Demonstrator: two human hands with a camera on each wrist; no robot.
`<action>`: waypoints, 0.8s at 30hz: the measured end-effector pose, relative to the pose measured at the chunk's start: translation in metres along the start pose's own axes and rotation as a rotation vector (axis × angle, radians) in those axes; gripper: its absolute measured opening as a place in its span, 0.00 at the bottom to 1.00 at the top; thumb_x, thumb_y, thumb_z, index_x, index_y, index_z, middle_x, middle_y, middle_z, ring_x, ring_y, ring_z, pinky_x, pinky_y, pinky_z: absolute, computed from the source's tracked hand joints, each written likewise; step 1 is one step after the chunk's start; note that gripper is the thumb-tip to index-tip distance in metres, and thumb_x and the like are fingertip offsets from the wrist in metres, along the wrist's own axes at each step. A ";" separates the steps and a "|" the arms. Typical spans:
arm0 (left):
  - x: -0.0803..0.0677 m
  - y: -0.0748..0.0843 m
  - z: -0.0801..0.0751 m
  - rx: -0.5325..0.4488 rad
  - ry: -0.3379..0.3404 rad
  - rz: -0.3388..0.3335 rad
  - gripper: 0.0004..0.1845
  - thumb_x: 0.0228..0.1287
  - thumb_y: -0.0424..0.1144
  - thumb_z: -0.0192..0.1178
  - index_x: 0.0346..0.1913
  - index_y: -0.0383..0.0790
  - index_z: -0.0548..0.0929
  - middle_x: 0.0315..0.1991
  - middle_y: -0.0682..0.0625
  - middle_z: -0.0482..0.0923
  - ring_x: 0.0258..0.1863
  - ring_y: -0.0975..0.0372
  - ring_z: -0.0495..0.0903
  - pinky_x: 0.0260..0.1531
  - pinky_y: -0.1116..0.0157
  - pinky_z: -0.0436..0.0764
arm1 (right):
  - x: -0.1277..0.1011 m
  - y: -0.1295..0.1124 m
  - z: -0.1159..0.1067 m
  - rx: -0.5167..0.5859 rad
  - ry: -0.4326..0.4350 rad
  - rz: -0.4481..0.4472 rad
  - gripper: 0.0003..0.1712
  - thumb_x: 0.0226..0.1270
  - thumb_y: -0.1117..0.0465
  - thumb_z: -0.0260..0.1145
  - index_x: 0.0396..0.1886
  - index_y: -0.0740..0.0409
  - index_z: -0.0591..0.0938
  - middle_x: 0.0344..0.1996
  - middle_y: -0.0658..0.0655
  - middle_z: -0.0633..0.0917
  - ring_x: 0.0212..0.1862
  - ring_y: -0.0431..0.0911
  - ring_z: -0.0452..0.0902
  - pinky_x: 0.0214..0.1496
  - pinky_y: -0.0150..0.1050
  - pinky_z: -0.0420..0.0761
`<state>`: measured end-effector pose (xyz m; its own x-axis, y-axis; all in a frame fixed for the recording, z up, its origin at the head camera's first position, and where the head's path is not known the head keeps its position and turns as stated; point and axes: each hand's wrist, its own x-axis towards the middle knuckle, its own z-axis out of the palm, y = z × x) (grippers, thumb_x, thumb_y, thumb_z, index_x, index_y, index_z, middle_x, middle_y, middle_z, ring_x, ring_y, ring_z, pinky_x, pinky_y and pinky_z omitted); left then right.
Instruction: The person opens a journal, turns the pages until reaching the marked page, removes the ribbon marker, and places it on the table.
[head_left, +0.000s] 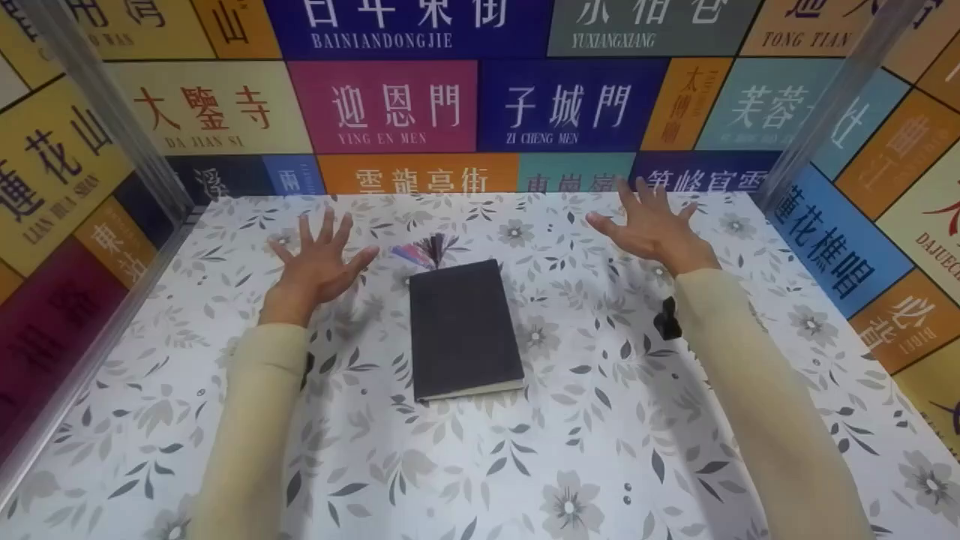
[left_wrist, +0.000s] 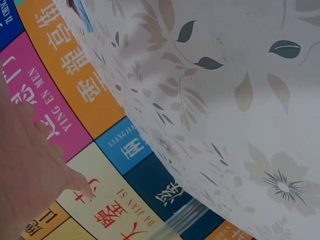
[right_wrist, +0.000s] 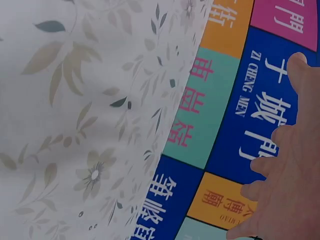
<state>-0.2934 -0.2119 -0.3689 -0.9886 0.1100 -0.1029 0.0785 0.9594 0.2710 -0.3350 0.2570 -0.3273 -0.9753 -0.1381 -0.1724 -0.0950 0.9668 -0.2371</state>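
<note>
The left hand (head_left: 319,259) and right hand (head_left: 652,225) are hovering with fingers spread wide, holding nothing; they should come down gently on both sides of the black book (head_left: 463,330).

Two bare hands, the left hand (head_left: 319,262) and the right hand (head_left: 652,225), each emerge from a long, close-fitting cream sleeve (head_left: 251,420) that ends at the wrist. A small black strap or device (head_left: 666,319) sits on the right forearm, just behind that hand's wrist.
</note>
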 end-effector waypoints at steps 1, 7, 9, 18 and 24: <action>0.000 0.001 0.001 -0.001 -0.001 0.006 0.50 0.68 0.76 0.28 0.81 0.48 0.36 0.81 0.42 0.22 0.77 0.35 0.19 0.61 0.22 0.21 | 0.000 -0.002 0.000 0.000 0.002 -0.006 0.61 0.62 0.16 0.35 0.81 0.46 0.30 0.80 0.66 0.30 0.79 0.70 0.21 0.63 0.83 0.21; -0.005 0.006 0.007 0.023 0.013 0.052 0.50 0.68 0.77 0.28 0.82 0.49 0.36 0.82 0.44 0.26 0.78 0.37 0.22 0.61 0.24 0.16 | -0.001 -0.010 0.003 0.012 -0.010 -0.040 0.59 0.63 0.17 0.35 0.81 0.44 0.30 0.81 0.63 0.32 0.79 0.69 0.23 0.64 0.82 0.21; -0.007 0.008 0.010 0.024 0.015 0.067 0.49 0.69 0.76 0.29 0.82 0.50 0.37 0.83 0.44 0.26 0.79 0.37 0.22 0.62 0.24 0.18 | -0.003 -0.013 0.006 0.024 -0.021 -0.055 0.59 0.64 0.17 0.36 0.81 0.43 0.29 0.81 0.62 0.32 0.80 0.68 0.23 0.66 0.81 0.21; -0.019 0.019 0.030 0.023 -0.003 0.117 0.44 0.73 0.69 0.39 0.82 0.52 0.39 0.83 0.46 0.30 0.80 0.40 0.24 0.67 0.25 0.22 | -0.013 -0.031 0.024 0.036 -0.038 -0.130 0.59 0.62 0.17 0.39 0.82 0.41 0.33 0.82 0.58 0.35 0.81 0.64 0.26 0.70 0.77 0.22; -0.027 0.031 0.042 -0.002 0.000 0.178 0.45 0.71 0.71 0.40 0.82 0.53 0.43 0.83 0.47 0.35 0.81 0.39 0.28 0.68 0.26 0.23 | -0.019 -0.042 0.039 0.014 -0.028 -0.181 0.58 0.63 0.17 0.40 0.82 0.42 0.36 0.83 0.57 0.37 0.82 0.63 0.28 0.73 0.75 0.22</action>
<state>-0.2587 -0.1738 -0.3980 -0.9590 0.2783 -0.0532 0.2523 0.9242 0.2868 -0.3051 0.2105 -0.3509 -0.9364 -0.3161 -0.1524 -0.2658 0.9224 -0.2803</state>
